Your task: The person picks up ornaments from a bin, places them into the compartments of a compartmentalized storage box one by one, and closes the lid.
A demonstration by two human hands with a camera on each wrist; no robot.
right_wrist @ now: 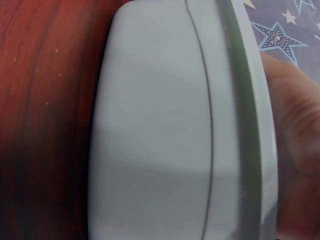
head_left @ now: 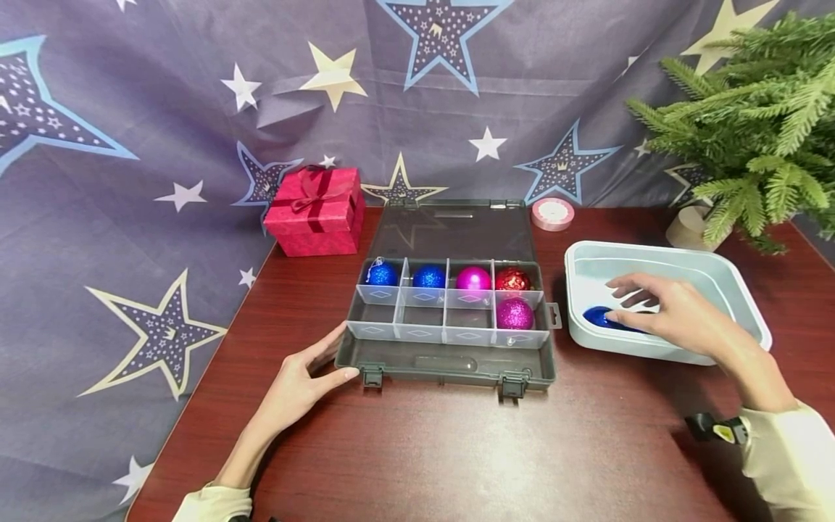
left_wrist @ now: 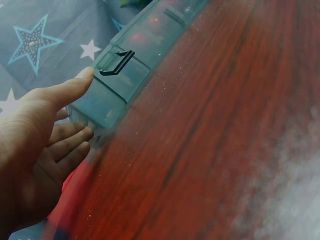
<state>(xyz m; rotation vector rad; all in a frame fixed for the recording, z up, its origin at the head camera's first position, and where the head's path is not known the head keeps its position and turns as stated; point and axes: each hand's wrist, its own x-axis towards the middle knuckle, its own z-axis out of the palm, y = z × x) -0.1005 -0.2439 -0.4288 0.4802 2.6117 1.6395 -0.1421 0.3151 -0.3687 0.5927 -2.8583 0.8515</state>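
Note:
A clear grey divided box lies with its lid folded back. Along its back row sit a blue glitter ball with a loop, another blue ball, a shiny pink ball and a red ball. In front of the red one is a magenta glitter ball. My left hand rests at the box's front left corner, thumb in front, fingers along the side. Inside the pale tray, my right hand hovers with thumb tip right at a blue ball, fingers spread above.
A red gift box with a bow stands at the back left. A pink ribbon roll lies behind the tray. At the back right, an artificial fir tree leans over the table. A starry cloth hangs behind.

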